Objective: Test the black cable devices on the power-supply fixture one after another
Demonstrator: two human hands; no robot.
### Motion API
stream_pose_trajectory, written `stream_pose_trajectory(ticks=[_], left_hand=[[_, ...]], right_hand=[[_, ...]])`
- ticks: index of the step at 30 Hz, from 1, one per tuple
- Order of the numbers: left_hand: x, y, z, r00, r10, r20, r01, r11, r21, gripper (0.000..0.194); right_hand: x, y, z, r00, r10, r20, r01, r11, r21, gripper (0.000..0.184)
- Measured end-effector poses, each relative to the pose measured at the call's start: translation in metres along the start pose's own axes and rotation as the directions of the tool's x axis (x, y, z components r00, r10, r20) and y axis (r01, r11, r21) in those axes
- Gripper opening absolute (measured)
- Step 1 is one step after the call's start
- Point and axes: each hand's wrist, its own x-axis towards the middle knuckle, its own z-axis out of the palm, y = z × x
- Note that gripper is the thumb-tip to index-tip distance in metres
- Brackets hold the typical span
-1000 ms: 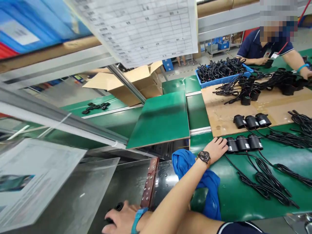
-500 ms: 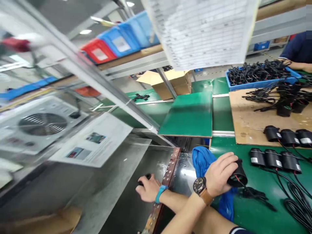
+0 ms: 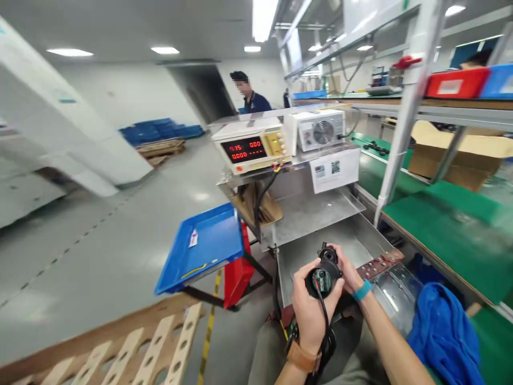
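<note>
above the near edge of the metal tray (image 3: 348, 240): left hand (image 3: 309, 305) clamped round black wired housing (image 3: 321, 280), right hand (image 3: 348, 270) gripping small black fitting (image 3: 329, 255) just behind it. blue cloth (image 3: 444, 326) bunched to the right.

In red, the display (image 3: 244, 149) of the white instrument (image 3: 240, 130) at the left edge of the metal stand (image 3: 316, 218) reads 4.15 and 0.00 above 0.000 and four dashes
</note>
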Motion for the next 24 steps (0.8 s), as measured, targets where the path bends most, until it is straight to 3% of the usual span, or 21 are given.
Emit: stream_pose_trajectory(ticks=[2,5,11,16,24], left_hand=[[0.002,-0.030,0.001,0.994,-0.081,-0.074,0.087,0.993,0.081,0.053],[0.006,-0.059,0.004,0.988,-0.101,-0.114,0.116,0.985,0.125,0.051],[0.015,-0.078,0.007,0.982,-0.113,-0.154,0.133,0.982,0.133,0.054],[0.016,-0.094,0.004,1.000,0.016,-0.020,-0.015,0.997,0.073,0.049],[0.020,-0.115,-0.007,0.971,0.176,0.164,-0.170,0.984,-0.048,0.051]], right_hand=[[-0.003,0.003,0.008,0.992,0.086,0.095,-0.095,0.991,0.092,0.067],[-0.008,0.007,0.024,0.974,0.156,0.163,-0.176,0.978,0.115,0.063],[-0.010,0.006,0.043,0.970,0.172,0.174,-0.178,0.984,0.018,0.055],[-0.007,-0.001,0.043,0.969,0.115,0.221,-0.118,0.993,0.002,0.049],[-0.008,-0.004,0.038,0.949,0.224,0.220,-0.220,0.975,-0.043,0.055]])
